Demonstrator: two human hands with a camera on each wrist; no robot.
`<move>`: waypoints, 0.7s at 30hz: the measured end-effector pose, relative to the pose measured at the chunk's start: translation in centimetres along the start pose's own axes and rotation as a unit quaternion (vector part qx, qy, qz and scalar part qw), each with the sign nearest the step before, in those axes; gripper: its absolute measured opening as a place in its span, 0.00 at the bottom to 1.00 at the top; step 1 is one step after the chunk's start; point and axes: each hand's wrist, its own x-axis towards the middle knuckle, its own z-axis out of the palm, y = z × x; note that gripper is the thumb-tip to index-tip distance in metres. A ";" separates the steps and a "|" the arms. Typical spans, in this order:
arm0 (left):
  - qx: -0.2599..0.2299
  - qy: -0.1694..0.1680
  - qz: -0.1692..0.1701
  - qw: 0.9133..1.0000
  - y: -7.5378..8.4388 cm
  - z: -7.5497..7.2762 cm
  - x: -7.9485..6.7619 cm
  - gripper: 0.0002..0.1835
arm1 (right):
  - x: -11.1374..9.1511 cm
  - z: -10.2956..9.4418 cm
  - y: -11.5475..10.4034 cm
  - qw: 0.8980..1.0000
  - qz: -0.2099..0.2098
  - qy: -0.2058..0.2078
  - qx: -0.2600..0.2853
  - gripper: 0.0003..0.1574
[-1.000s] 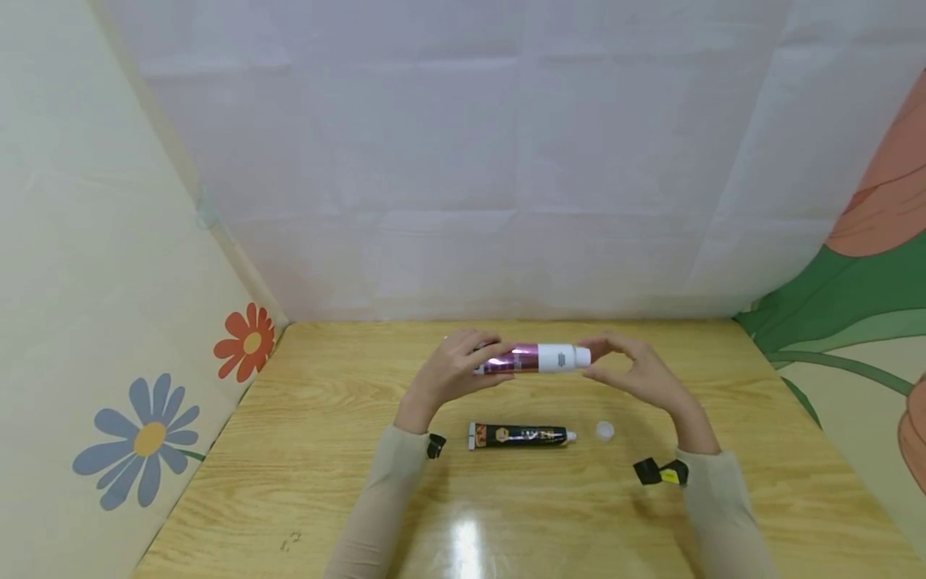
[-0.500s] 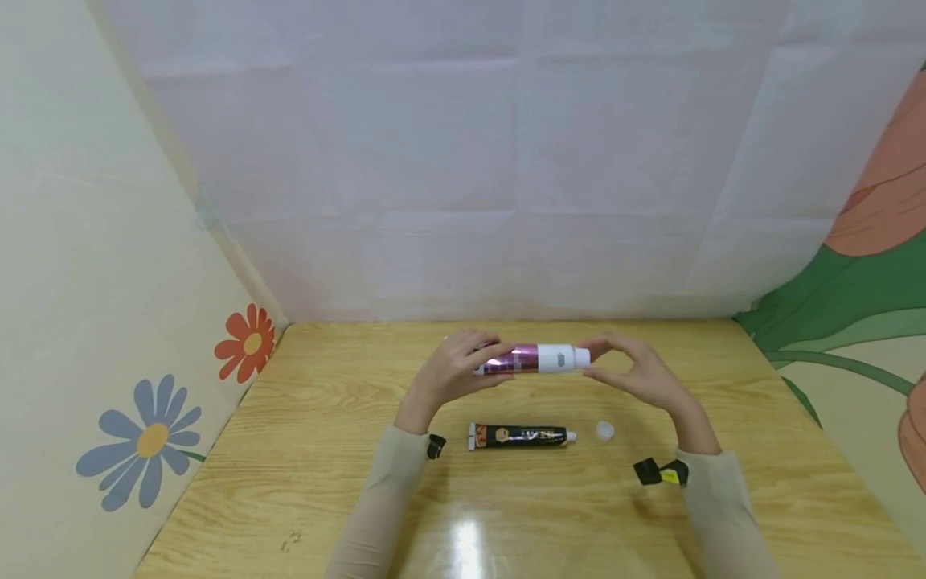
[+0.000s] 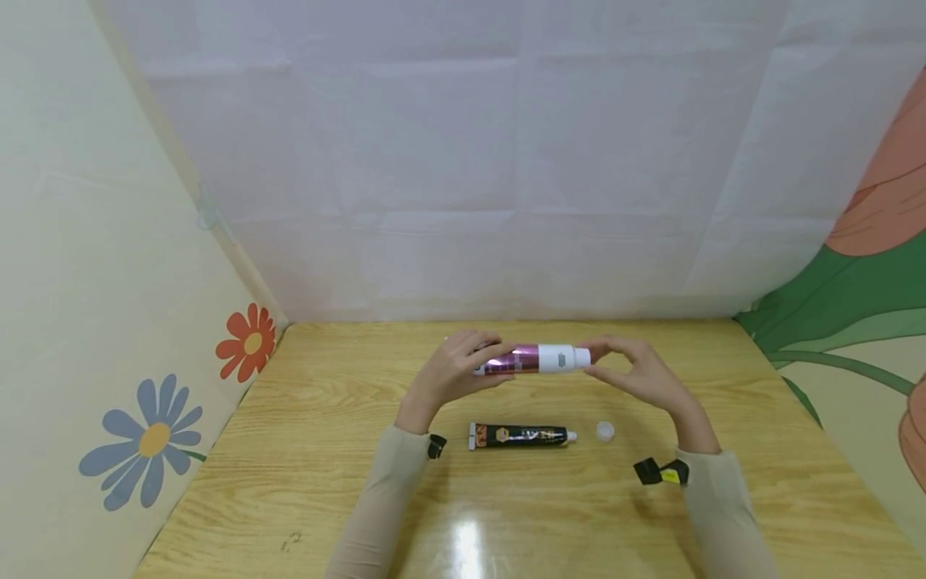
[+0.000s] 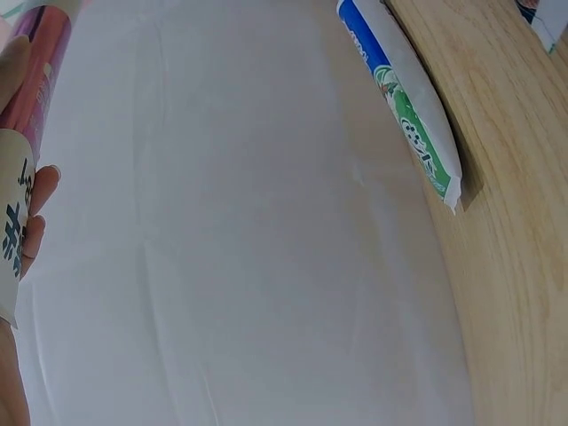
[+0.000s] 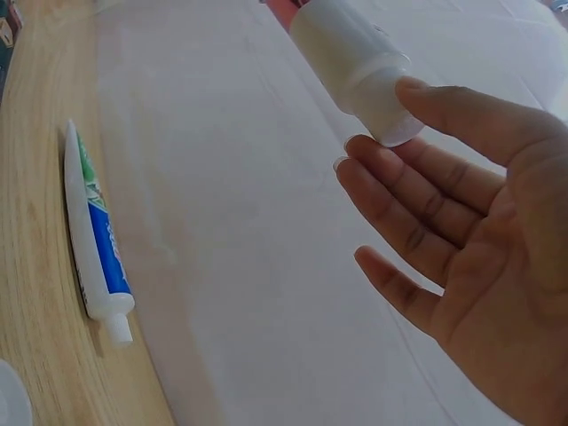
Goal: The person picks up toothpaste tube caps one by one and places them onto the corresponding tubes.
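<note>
A pink-purple toothpaste tube with a white shoulder is held level above the table. My left hand grips its rear half, fingers over the top and thumb along the near side. At its right end, my right hand pinches the white cap between thumb and fingers; the other fingers stay spread in the right wrist view. Below, a black tube lies on the table with its narrow white nozzle pointing right. Beside that nozzle sits a round, whitish loose cap.
A white, blue and green toothpaste tube with a bare white nozzle lies near the table's back edge, mostly hidden in the head view. The wooden table ends at a pale hanging sheet. Flower-patterned panels flank it.
My right fingers have shifted very slightly at the cap. The held tube, my left hand and the things on the table stay put.
</note>
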 end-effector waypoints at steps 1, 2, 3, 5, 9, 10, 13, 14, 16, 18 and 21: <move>0.000 0.000 0.000 1.000 0.0 0.0 0.0 0.27 | 0.0 0.1 0.4 1.000 0.003 0.000 -0.002 0.18; 0.000 0.000 0.000 1.000 0.0 0.0 0.0 0.27 | 0.0 0.1 0.9 1.000 0.005 0.000 -0.003 0.18; -0.001 0.000 -0.001 1.000 0.0 0.0 0.1 0.27 | 0.0 0.2 1.4 1.000 0.006 -0.001 -0.005 0.18; -0.002 0.000 0.000 1.000 0.0 0.0 0.1 0.27 | 0.0 0.3 2.1 1.000 0.009 -0.001 -0.005 0.18; -0.003 0.000 -0.001 1.000 0.1 0.0 0.1 0.27 | 0.0 0.4 2.6 1.000 0.013 -0.002 -0.007 0.17; -0.004 0.000 0.000 1.000 0.1 0.0 0.1 0.27 | 0.0 0.4 2.6 1.000 0.015 -0.001 -0.007 0.16; -0.006 0.002 0.000 1.000 0.2 0.1 0.1 0.26 | 0.0 0.3 2.6 1.000 0.018 -0.001 -0.013 0.15; -0.007 0.002 0.000 1.000 0.2 0.1 0.1 0.26 | 0.0 0.3 2.6 1.000 0.017 -0.001 -0.015 0.14; -0.008 0.003 0.001 1.000 0.2 0.1 0.1 0.26 | 0.0 0.4 2.5 1.000 0.018 0.000 -0.018 0.13; -0.008 0.003 0.001 1.000 0.2 0.1 0.2 0.26 | 0.0 0.4 2.5 1.000 0.020 0.000 -0.021 0.12; -0.008 0.003 0.003 1.000 0.2 0.1 0.2 0.26 | 0.0 0.4 2.5 0.999 0.025 -0.003 -0.023 0.11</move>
